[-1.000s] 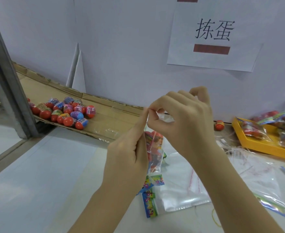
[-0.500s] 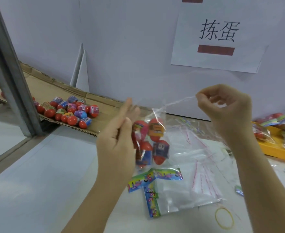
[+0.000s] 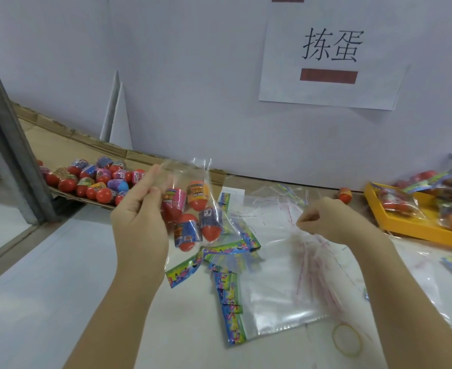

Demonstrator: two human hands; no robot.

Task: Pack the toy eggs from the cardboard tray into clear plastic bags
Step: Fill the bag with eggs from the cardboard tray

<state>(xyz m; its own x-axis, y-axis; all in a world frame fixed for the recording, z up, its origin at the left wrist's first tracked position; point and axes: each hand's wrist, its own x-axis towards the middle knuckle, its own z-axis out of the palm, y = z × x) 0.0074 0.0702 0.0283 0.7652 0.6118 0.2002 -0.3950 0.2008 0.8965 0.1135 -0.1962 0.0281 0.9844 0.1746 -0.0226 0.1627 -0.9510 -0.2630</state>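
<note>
My left hand (image 3: 139, 225) holds up a clear plastic bag (image 3: 206, 182) by its upper left part, thumb and fingers pinching the film. Several toy eggs (image 3: 193, 214) sit inside it, above the table. My right hand (image 3: 326, 222) is low on the right, its fingers curled and pinching a thin clear strip over a blurred pile of red-lined strips (image 3: 313, 257). Loose toy eggs (image 3: 97, 179) lie on the cardboard tray (image 3: 81, 145) at the left, behind my left hand.
Empty clear bags with colourful headers (image 3: 246, 302) lie flat under my hands. A yellow tray (image 3: 406, 225) of packed bags stands at the right, a single egg (image 3: 345, 195) near the wall. A rubber band (image 3: 347, 339) lies in front. A grey metal post (image 3: 9, 155) stands left.
My hands were together at the bag's top, then my right hand pulled a strip away to the right and has dropped to the pile on the table. The bag hangs from my left hand alone.
</note>
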